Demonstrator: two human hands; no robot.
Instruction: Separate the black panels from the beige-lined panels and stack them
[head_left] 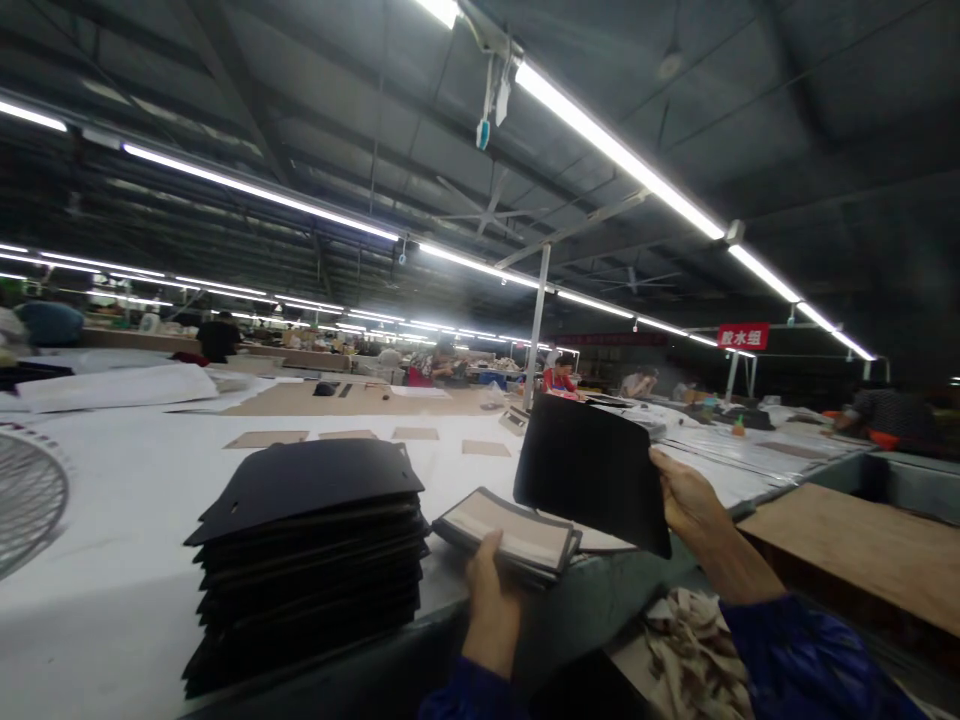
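Observation:
A flat black panel (589, 468) with rounded corners is raised above the table, its right edge pinched in my right hand (690, 505). My left hand (493, 605) is at the near edge of a short stack of dark-edged panels with a beige top face (517, 530). Its thumb lies over that edge, and the other fingers are hidden below. To the left stands a tall, uneven pile of black panels (315, 530), the top one with small slots near its corners.
The white-covered table (120, 560) carries several flat beige pieces (416, 434). A round wire fan guard (30, 500) is at the left edge. Crumpled beige cloth (697, 650) lies below the table edge, near a wooden board (862, 545). A person in red (559, 377) sits farther back.

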